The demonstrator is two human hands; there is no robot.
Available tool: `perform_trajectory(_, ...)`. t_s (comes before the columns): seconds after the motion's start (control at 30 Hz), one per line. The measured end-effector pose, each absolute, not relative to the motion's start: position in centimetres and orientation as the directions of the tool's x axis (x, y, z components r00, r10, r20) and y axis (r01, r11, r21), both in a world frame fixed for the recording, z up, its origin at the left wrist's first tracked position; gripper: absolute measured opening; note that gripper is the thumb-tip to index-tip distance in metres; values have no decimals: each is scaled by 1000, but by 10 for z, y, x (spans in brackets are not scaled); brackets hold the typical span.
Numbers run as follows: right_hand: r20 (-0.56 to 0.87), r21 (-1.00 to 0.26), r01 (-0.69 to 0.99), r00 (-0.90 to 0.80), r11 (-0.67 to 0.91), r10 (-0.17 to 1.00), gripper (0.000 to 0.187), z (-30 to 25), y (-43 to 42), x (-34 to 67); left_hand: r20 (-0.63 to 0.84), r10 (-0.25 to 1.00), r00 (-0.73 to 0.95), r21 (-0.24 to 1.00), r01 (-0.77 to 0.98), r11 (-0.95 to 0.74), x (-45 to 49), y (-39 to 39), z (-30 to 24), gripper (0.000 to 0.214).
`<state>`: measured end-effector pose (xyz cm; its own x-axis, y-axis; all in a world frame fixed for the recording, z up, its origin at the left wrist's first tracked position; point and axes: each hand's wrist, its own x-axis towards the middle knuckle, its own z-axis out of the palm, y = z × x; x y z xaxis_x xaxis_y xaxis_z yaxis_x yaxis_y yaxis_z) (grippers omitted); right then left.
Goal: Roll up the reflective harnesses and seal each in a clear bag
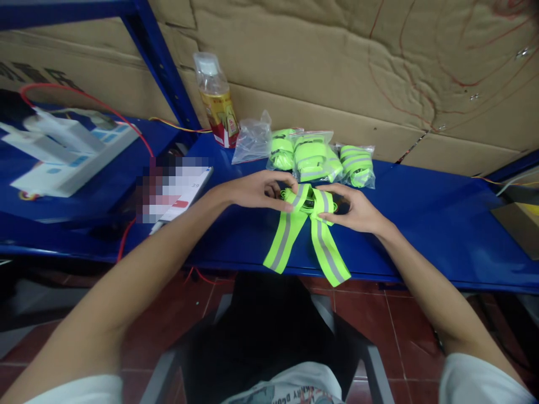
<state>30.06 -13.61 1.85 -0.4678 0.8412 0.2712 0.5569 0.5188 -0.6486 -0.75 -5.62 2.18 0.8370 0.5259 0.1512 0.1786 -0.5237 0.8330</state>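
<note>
Between my two hands is a neon-yellow reflective strap (324, 244) with a grey stripe, bunched in a bundle at the top. Its two loose ends hang toward me over the front edge of the blue shelf. My left hand (265, 189) pinches the bundle's left side, thumb below and fingers above. On the right side, my right hand (351, 209) grips the folded strap between thumb and fingers. A dark part, perhaps a buckle, shows in the middle of the bundle. Just behind it lie several bagged neon straps (314, 154) in clear plastic.
A clear plastic bag (254, 137) and a bottle with a yellow and red label (219, 106) stand by the cardboard wall. Left are a phone (185, 193), partly blurred out, and a white power strip (76, 160) with a red cable. The blue shelf (421, 224) extends right.
</note>
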Motion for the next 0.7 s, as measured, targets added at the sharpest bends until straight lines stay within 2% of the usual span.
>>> perform_trajectory(0.07, 300, -637, 546, -474, 544, 828, 56, 19, -137, 300, 144, 548, 824, 861, 168, -480, -8, -57, 22, 38)
perform_trajectory(0.17, 295, -662, 510, -496, 549, 817, 56, 22, -138, 299, 190, 584, 790, 852, 162, -497, -5, -61, 18, 51)
perform_trajectory(0.27, 228, -715, 499, -496, 490, 838, 57, 24, -138, 299, 257, 590, 765, 788, 187, -586, -1, -63, 12, 57)
perform_trajectory(0.4, 197, -697, 592, -386, 406, 901, 75, 20, -136, 299, 374, 544, 751, 651, 206, -731, 2, -62, 12, 44)
perform_trajectory(0.47, 194, -680, 617, -369, 395, 909, 80, 17, -135, 299, 391, 520, 760, 629, 192, -753, 2, -61, 13, 42)
perform_trajectory(0.57, 207, -678, 605, -390, 419, 897, 74, 14, -134, 301, 347, 531, 773, 715, 148, -684, 0, -60, 15, 49)
perform_trajectory(0.7, 264, -668, 572, -416, 476, 870, 65, 14, -135, 301, 217, 610, 762, 865, 139, -482, -3, -58, 12, 61)
